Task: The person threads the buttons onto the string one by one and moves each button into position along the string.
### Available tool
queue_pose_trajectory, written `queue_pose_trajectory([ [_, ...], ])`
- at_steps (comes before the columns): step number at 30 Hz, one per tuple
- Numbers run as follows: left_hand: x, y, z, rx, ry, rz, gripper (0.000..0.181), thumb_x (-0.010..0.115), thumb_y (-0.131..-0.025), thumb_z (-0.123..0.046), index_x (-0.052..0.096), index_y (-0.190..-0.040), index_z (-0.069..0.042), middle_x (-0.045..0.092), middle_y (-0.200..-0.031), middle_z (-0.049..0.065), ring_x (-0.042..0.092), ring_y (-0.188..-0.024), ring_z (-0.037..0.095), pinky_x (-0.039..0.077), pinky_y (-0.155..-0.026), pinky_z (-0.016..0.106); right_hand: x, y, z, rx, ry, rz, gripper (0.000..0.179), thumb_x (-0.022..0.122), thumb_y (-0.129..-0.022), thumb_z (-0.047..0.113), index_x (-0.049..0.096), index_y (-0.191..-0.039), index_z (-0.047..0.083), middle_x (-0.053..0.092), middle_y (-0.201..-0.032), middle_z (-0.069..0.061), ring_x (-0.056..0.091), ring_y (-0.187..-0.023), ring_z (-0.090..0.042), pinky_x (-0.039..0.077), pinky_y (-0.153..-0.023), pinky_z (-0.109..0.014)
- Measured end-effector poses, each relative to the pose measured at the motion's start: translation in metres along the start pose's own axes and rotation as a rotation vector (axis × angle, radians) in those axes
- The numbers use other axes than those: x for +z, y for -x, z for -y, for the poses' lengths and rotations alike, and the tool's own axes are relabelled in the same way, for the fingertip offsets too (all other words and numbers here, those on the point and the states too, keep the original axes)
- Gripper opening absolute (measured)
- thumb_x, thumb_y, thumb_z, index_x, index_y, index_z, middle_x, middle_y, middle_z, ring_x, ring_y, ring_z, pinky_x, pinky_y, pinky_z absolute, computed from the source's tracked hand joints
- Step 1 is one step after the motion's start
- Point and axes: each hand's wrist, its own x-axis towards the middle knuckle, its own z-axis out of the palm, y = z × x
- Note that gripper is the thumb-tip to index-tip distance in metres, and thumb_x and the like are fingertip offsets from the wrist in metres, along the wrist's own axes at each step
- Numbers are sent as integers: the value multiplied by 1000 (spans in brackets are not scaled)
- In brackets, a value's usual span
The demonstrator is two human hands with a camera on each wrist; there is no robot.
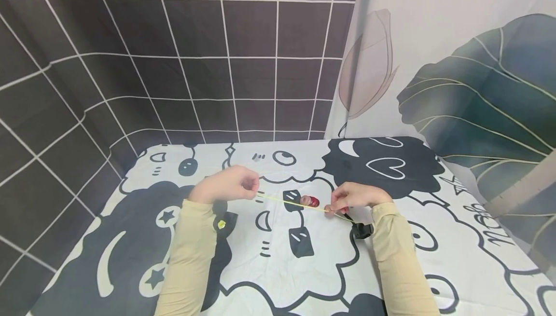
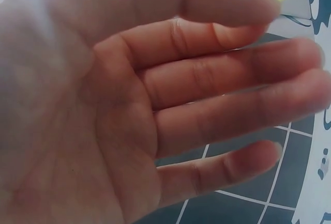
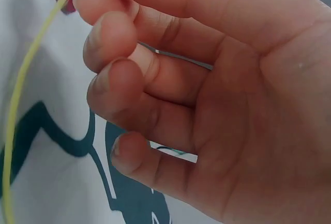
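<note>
the left hand [image 1: 230, 184] and right hand [image 1: 355, 195] each pinch the yellow cord [image 1: 278, 199], drawn nearly straight between them; the red piece [image 1: 311, 201] sits between the grips, nearer the right fingertips, whether threaded i can't tell. this looks like threading or spacing work, so the next move likely calls for a steady left pinch while the right adjusts.

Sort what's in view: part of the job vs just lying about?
Job, judging by the hands:
- left hand, pinching one part of the string
- right hand, pinching it farther along
- yellow string, stretched between them
- red pieces, probably; threading unclear

Lying about:
- small yellow bit, apparently unused
- patterned cloth, just the surface
</note>
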Motion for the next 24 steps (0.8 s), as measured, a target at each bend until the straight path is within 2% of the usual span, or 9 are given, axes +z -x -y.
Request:
queue_pose_trajectory([
  [8,-3,5,2,-46,27,-2,8,59,-79,-6,58,-74,-13,56,-70,-5,51,-71,10,43,-72,27,-1,1,-10,9,-6,21,24,64,-85,19,61,-76,-4,50,-60,6,43,-58,-8,28,-53,-19],
  [16,-5,10,5,-71,17,-5,8,59,-79,-6,58,-74,-12,55,-70,-3,50,-71,11,43,-72,28,-1,3,-12,63,-44,37,26,64,-86,20,62,-79,-5,51,-62,6,46,-60,-7,32,-55,-18],
  [24,-9,14,5,-84,9,-24,9,60,-80,-7,58,-74,-14,57,-70,-4,51,-72,11,43,-73,28,-2,5,-16,86,-32,53,26,64,-84,20,63,-79,-5,52,-62,6,48,-60,-7,34,-56,-19],
])
